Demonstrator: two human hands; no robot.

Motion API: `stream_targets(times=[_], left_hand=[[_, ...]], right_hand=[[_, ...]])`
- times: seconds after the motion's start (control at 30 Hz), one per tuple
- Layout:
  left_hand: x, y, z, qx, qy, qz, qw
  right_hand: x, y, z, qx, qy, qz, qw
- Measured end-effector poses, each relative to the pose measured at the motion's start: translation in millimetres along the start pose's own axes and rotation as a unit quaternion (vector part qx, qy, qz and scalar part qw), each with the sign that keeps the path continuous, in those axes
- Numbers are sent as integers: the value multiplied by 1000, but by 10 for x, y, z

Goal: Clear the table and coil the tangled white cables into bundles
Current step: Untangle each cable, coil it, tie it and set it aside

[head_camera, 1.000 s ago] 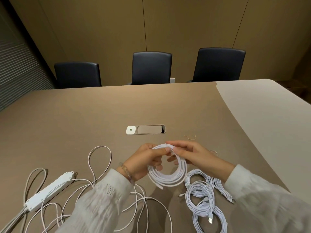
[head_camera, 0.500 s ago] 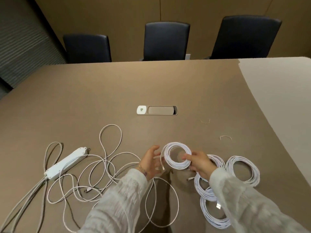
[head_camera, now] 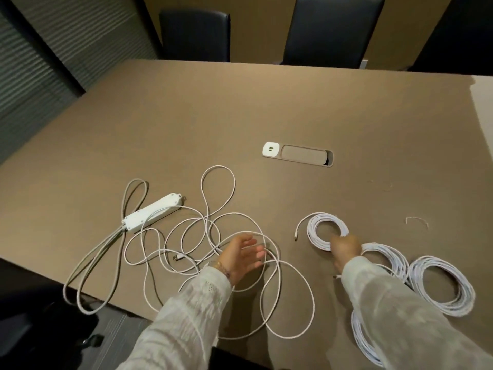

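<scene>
A loose tangle of white cable (head_camera: 213, 231) sprawls over the brown table (head_camera: 240, 108) in front of me. My left hand (head_camera: 245, 256) hovers just above it, fingers relaxed and holding nothing. A small neat coil of white cable (head_camera: 320, 222) lies flat to the right. My right hand (head_camera: 345, 248) covers the coil's near rim with its fingers curled over it. Finished bundles lie at the right: a large bundle (head_camera: 442, 284), a second bundle (head_camera: 386, 252) behind my right sleeve, and a third bundle (head_camera: 362, 340) near the table's front edge.
A white power strip (head_camera: 153, 212) lies left of the tangle; its grey cord (head_camera: 104, 252) loops over the table's near-left edge. A table socket panel (head_camera: 297, 156) sits mid-table. Two thin wire ties (head_camera: 416, 221) lie at the right. Black chairs (head_camera: 328, 30) stand behind the table.
My right hand has laid the small coil down flat, further right. My left hand has let go of it and moved left over the tangle. The view has tilted down and left.
</scene>
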State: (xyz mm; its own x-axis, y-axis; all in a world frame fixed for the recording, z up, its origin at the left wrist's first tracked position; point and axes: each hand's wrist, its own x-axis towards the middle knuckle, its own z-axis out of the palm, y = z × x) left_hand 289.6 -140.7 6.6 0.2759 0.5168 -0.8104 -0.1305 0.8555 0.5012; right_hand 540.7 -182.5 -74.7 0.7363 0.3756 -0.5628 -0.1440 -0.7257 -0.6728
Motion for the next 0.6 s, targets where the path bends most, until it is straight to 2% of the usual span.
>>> stream_targets(times=[0.13,0.23,0.33,0.47,0.6], left_hand=[[-58,-24,-202,5,-1,-2,1000],[-138,24,-459,12,1,5,1000],[-240,121,-842,26,15,9,1000],[-365,243,-1366,34,55,17,998],[-456,425,-1876,31,92,19,995]], right_hand=[[-266,-167,112,-106,55,-86,989],[-753,-341,297,-57,52,-172,982],[-1212,-408,625,-25,-28,-194,980],[-1691,-393,1166,-102,-139,-232,957],[-2063,-348,1718,-152,-207,-256,932]])
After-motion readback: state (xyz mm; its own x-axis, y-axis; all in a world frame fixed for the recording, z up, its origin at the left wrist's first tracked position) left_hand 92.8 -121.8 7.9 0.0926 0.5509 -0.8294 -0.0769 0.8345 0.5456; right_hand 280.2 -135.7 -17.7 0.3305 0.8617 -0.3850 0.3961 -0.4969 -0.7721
